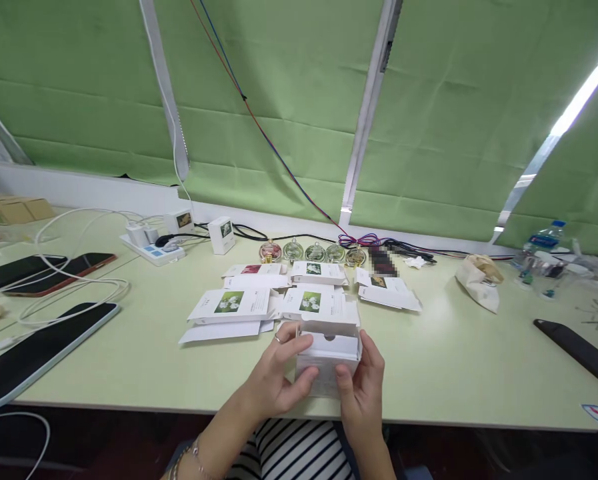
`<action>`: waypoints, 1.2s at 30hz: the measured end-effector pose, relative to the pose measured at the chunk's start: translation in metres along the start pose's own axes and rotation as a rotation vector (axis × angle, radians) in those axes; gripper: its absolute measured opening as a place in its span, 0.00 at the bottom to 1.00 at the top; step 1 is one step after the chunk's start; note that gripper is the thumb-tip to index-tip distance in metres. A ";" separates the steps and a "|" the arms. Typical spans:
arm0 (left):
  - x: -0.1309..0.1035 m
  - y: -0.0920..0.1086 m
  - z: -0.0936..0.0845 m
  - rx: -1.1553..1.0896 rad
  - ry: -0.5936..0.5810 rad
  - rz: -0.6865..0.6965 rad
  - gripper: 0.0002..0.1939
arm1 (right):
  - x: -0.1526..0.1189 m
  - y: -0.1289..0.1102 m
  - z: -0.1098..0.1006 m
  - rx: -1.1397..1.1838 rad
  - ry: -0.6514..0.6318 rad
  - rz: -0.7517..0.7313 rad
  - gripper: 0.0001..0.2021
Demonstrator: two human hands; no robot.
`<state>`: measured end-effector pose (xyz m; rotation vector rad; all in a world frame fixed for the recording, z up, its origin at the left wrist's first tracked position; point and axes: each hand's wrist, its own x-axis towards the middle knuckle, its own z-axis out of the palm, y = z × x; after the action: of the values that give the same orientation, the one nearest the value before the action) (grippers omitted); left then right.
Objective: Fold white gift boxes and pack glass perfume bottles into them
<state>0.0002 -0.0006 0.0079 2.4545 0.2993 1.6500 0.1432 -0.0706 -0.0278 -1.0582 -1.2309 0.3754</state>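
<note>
- The left hand (286, 370) holds the left side of a white box (326, 380), 1 finger up by its top
- The right hand (365, 380) holds the right side of the same box
- The box is at the near edge of the table (453, 367)
- Just past it lie flat white boxes (251, 302) with small pictures
- Behind those are 5 round glass bottles (315, 253)

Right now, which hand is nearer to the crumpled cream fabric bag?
Right: the right hand holds the right side of the white cardboard box, left of the bag. The left hand, at the box's left side, is farther.
</note>
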 end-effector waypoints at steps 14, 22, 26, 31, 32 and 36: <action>0.011 0.005 0.000 0.156 -0.036 0.058 0.18 | 0.010 -0.009 -0.005 -0.084 -0.044 -0.208 0.11; -0.005 -0.004 0.007 -0.070 0.026 0.014 0.36 | 0.012 -0.010 -0.004 0.066 -0.004 -0.164 0.11; -0.002 -0.003 0.005 -0.051 0.008 -0.016 0.32 | 0.017 -0.008 -0.001 0.244 0.008 -0.057 0.14; -0.001 -0.002 0.004 -0.007 0.021 -0.039 0.30 | 0.028 -0.010 0.005 0.333 0.086 -0.010 0.17; -0.001 -0.002 0.003 0.012 0.026 -0.038 0.28 | 0.029 -0.010 0.006 0.324 0.098 -0.015 0.17; 0.003 0.002 0.000 0.104 -0.026 -0.034 0.21 | 0.029 -0.009 0.005 0.264 0.119 -0.055 0.15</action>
<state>0.0012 -0.0017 0.0110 2.5280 0.4307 1.6273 0.1461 -0.0507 -0.0041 -0.8069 -1.0694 0.4142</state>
